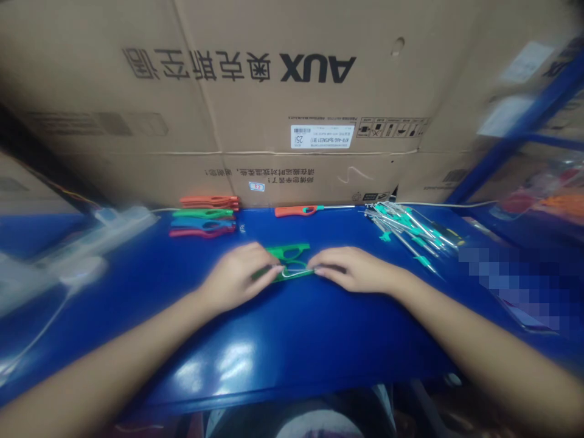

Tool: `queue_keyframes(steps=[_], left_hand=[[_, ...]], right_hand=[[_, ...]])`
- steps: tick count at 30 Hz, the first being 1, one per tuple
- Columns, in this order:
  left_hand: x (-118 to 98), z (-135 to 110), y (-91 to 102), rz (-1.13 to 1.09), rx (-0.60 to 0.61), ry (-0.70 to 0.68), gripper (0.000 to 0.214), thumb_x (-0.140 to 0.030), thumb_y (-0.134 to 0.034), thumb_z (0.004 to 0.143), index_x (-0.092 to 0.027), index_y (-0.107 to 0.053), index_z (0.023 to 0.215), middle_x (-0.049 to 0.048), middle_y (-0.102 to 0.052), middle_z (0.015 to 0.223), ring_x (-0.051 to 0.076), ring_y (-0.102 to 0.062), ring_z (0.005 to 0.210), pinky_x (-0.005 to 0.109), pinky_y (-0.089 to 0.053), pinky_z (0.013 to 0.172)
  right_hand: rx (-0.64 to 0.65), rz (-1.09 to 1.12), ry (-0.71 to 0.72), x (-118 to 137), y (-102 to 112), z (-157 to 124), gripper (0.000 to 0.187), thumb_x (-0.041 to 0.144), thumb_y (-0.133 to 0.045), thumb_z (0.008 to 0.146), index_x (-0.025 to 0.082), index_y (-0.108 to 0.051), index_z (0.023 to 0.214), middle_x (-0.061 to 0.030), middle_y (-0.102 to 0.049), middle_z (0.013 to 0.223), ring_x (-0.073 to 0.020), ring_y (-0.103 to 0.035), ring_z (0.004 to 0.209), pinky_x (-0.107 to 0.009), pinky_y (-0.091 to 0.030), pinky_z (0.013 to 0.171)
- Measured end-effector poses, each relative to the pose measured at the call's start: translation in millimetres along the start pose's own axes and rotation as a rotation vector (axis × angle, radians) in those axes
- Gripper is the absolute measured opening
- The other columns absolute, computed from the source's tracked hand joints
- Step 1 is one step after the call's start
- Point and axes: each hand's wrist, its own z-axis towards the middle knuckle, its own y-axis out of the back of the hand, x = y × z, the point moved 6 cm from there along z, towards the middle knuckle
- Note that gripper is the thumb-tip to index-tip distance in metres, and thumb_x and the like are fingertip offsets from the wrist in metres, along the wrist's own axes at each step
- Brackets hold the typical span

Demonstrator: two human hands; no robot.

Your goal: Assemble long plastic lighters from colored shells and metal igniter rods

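A green plastic handle shell [292, 255] lies on the blue table [283, 340] between my two hands. My left hand [239, 274] is closed on its left end, fingers pinched together. My right hand [351, 267] presses its fingertips on the right end, where a thin metal wire or tube [296, 273] runs along the shell's near edge. Both forearms reach in from the bottom corners.
A stack of orange, green, blue and red handle shells [205, 216] lies at the back left. An assembled orange lighter [301, 210] rests by the cardboard box [292, 91]. Several teal-tipped metal tubes [410, 228] are piled at the back right. A white power strip [109, 228] sits left.
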Motion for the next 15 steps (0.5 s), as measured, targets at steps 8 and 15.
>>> queue_keyframes(steps=[8, 15], left_hand=[[-1.3, 1.5, -1.8, -0.007, 0.031, 0.004, 0.017, -0.027, -0.058, 0.099, -0.018, -0.072, 0.098, 0.0067, -0.074, 0.091, 0.019, -0.064, 0.081, 0.032, -0.051, 0.076], [-1.4, 2.0, -3.6, -0.007, 0.065, 0.000, 0.018, -0.027, -0.058, 0.099, -0.018, -0.072, 0.098, 0.0065, -0.074, 0.093, 0.019, -0.064, 0.084, 0.032, -0.051, 0.076]], right_hand=[[-0.012, 0.018, 0.010, 0.2, -2.0, -0.6, 0.025, 0.023, -0.047, 0.103, 0.023, -0.063, 0.122, -0.0069, -0.070, 0.121, -0.0199, -0.065, 0.108, -0.035, -0.052, 0.092], [-0.006, 0.015, 0.014, 0.9, -3.1, -0.6, 0.019, 0.019, -0.048, 0.102, 0.021, -0.061, 0.115, -0.0065, -0.069, 0.113, -0.0182, -0.064, 0.100, -0.032, -0.051, 0.087]])
